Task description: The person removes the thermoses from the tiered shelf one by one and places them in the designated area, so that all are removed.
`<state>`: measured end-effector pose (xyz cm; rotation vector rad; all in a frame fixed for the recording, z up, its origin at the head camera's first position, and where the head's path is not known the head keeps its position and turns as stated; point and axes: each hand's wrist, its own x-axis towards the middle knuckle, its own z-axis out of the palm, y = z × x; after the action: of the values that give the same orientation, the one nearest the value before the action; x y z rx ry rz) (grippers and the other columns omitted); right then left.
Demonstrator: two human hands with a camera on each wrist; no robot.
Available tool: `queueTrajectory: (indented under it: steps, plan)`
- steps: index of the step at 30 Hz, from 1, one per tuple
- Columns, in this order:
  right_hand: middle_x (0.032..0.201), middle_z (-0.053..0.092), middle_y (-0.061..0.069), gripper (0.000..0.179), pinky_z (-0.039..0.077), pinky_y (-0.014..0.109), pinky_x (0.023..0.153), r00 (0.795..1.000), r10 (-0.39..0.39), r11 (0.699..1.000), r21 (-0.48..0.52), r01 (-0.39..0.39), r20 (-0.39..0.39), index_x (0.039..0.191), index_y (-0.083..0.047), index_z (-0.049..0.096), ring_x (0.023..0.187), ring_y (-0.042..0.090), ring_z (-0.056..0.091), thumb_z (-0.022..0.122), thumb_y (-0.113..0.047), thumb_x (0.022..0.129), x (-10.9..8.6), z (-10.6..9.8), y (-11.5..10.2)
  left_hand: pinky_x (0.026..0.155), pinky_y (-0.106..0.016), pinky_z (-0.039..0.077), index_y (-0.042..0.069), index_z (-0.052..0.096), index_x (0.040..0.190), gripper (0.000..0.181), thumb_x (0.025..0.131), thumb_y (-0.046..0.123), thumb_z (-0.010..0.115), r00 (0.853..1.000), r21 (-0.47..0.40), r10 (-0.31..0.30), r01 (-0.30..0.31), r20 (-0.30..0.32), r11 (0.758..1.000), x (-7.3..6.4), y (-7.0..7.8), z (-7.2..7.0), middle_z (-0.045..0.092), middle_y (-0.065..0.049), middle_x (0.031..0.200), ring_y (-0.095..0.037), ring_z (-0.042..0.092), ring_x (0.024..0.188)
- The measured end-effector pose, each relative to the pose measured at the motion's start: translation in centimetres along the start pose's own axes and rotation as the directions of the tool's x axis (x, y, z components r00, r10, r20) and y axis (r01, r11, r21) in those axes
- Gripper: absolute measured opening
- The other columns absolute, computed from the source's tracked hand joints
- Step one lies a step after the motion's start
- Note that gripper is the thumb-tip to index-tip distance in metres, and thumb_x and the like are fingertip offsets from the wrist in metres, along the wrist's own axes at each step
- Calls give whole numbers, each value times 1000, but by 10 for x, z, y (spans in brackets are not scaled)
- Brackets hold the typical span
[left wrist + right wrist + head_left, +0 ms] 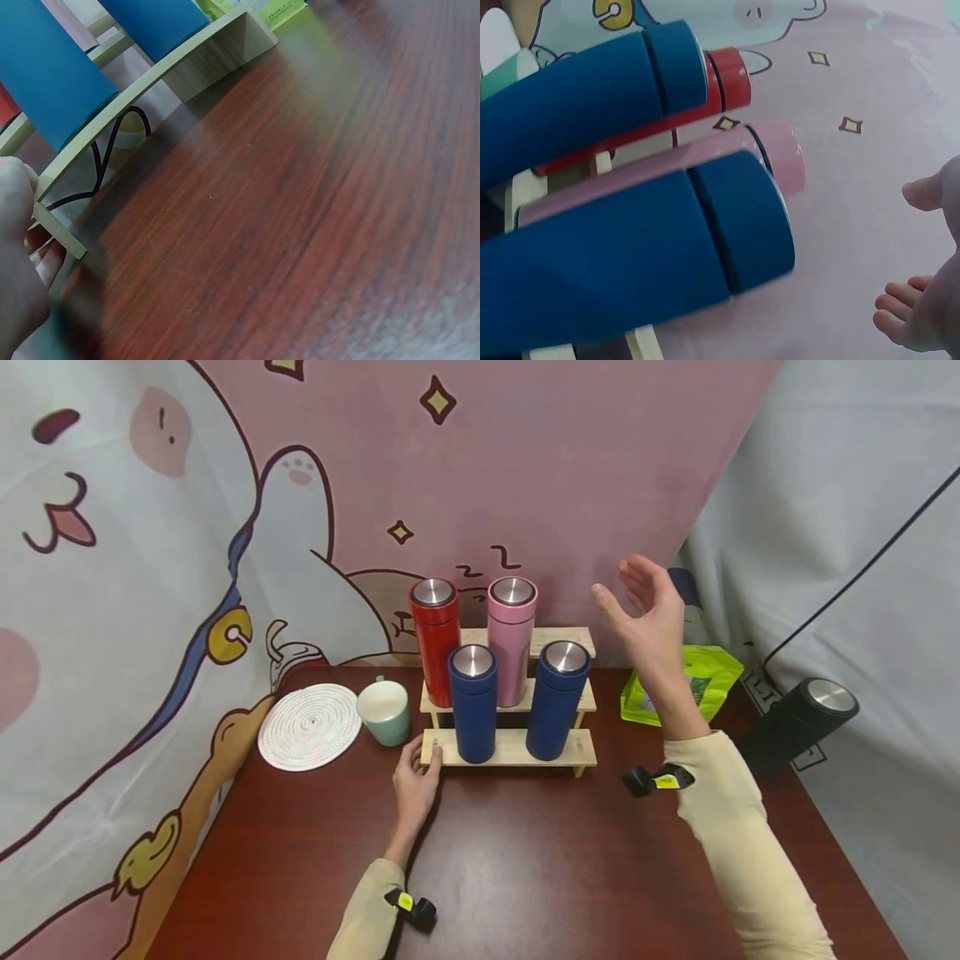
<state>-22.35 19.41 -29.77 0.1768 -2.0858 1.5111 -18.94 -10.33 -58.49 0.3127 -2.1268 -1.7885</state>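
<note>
A stepped wooden rack [512, 748] stands on the table. Two blue thermos bottles [474, 714] are upright on its lowest step; a red thermos bottle [437, 647] and a pink thermos bottle [513, 635] stand on the step behind. My left hand [416, 787] grips the left end of the lowest step, thumb on top and fingers under the board [142, 86] in the left wrist view. To the right of the rack, my right hand [651, 620] is raised in the air, thumb and fingers spread apart and holding nothing. Its fingers [896, 304] are clear of the bottles in the right wrist view.
Left of the rack are a mint-green mug [386, 720] and a round white woven mat [309, 731]. On the right, a bright green bag [708, 672] lies partly behind my right arm, near a black thermos bottle [802, 718]. A printed cloth [585, 460] hangs behind.
</note>
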Motion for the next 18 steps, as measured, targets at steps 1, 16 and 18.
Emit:
queueTrajectory:
  steps: [1,16,18]
  plan:
    - [145,57,14,63,40,34,116,1000,-1,1000,5,1,8,144,-4,50,136,25,52,76,-24,91,1,3,-2,96,-49,53,8,62,136,47,94,24,74,1000,-1,1,-1,-1,1000,0,0,0,70,-18,122,-28,67,113]
    - [145,56,19,67,39,38,117,992,-18,1000,-2,19,127,145,3,46,138,28,52,77,-21,91,7,46,-14,93,-54,52,0,61,135,45,93,11,74,999,-30,10,-11,-42,1000,1,2,6,69,-25,119,-36,68,109]
    - [146,55,18,68,39,38,117,989,-4,1000,-12,6,146,146,2,45,139,28,51,76,-23,91,6,51,-13,93,-56,51,-4,59,134,44,93,6,72,999,-19,2,-3,-47,1000,2,3,7,69,-28,118,-39,67,109]
